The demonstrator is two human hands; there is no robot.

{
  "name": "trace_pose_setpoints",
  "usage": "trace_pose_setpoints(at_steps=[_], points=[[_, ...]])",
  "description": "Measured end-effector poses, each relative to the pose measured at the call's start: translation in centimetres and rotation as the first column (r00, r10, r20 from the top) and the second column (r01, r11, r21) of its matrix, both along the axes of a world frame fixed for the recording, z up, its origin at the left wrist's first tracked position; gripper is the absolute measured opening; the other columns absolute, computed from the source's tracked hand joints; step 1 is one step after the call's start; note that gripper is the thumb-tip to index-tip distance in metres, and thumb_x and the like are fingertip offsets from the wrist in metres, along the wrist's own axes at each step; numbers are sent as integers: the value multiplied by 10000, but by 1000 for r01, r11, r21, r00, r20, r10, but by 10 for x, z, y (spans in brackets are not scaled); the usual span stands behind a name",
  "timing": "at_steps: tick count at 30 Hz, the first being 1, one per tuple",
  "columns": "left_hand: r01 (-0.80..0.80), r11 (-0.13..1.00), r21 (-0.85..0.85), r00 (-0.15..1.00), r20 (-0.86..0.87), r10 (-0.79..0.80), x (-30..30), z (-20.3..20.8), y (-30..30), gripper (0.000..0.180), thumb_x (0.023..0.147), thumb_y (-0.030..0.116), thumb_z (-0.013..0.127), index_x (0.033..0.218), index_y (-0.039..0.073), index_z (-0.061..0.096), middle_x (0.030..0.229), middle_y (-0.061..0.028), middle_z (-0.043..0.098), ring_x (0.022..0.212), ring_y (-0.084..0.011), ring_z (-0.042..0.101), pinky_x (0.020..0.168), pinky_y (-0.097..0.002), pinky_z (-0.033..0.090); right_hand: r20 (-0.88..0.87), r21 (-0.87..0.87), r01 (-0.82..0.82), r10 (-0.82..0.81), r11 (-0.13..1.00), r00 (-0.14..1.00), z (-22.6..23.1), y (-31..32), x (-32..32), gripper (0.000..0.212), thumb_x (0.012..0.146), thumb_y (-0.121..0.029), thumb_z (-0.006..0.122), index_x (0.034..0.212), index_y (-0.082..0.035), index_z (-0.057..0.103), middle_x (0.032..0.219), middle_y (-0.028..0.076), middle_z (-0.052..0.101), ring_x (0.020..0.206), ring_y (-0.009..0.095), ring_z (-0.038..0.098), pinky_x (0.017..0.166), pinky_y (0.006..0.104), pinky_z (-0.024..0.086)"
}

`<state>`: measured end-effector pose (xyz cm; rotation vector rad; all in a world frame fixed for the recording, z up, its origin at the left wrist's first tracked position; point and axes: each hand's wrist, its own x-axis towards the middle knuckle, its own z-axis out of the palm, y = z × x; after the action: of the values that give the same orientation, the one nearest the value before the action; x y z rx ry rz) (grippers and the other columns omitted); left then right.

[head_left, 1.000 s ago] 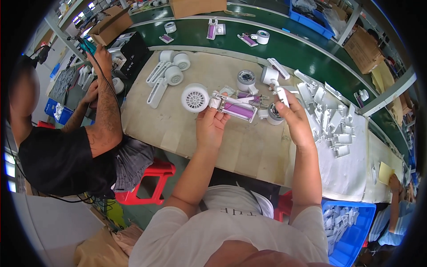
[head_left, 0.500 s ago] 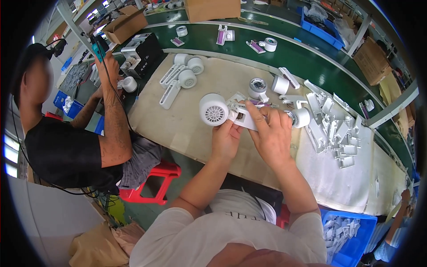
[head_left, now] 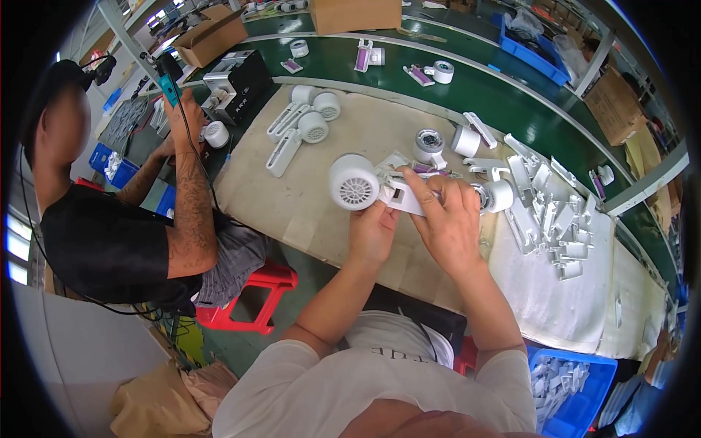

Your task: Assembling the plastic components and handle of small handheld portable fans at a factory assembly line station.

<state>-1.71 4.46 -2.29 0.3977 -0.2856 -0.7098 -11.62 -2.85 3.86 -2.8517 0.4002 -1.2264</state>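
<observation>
Over the worktable's near middle, both my hands hold a white handheld fan, its round grille turned toward me and its handle pointing right. My left hand pinches the neck end of the handle from below. With fingers laid along the handle, my right hand grips it from above and hides most of it. A small square opening shows in the handle near the neck. Just beyond my right hand lie open fan heads, some with purple battery parts, and another white fan head.
Several finished-looking fans lie at the left of the mat. White handle shells are heaped on the right. A green conveyor runs behind. A blue bin stands low at right. On the left a co-worker holds a teal power screwdriver.
My hands and the fan stay nearly in place, with the view shifted slightly. The co-worker's raised hand with the screwdriver has moved a little.
</observation>
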Motion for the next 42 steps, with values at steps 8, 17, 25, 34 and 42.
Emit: trace_pose_setpoints(at_steps=[8,17,25,34,42], points=[[-232,962,145,968,134,214,-3,-3,-3,314,879,112,475,1175,13,438,1157,-102,512,1094,-222,499,935,-374,397,46,1,32,-32,999,998,6,8,2,528,672,-185,695,1181,-145,557,997,28,521,933,216,473,781,334,363],[-116,991,-63,991,53,120,-4,20,3,335,859,154,545,1146,-10,486,1104,-137,558,1067,-284,527,960,-421,388,236,725,-176,0,666,972,2,16,-14,354,800,-313,638,890,20,559,782,162,553,666,229,543,591,309,426],[0,982,-187,994,110,21,-19,35,21,359,861,140,535,1176,-16,468,1119,-145,552,1062,-288,530,947,-419,397,361,535,-323,134,780,923,10,18,-30,289,781,-253,667,782,17,563,662,75,536,580,120,470,494,267,375],[-4,997,-77,992,125,14,-32,23,31,370,864,157,536,1186,1,439,1104,-140,556,1062,-267,527,933,-399,408,354,731,-290,20,618,935,-17,43,-38,298,830,-249,590,973,11,616,750,92,575,655,142,518,586,263,408],[81,991,108,934,338,-113,-10,39,34,370,847,73,526,1193,-30,444,1102,-147,566,1030,-291,558,873,-389,461,236,843,-306,206,442,950,-24,23,-48,276,751,-228,660,891,5,615,616,96,498,611,238,518,622,283,436]])
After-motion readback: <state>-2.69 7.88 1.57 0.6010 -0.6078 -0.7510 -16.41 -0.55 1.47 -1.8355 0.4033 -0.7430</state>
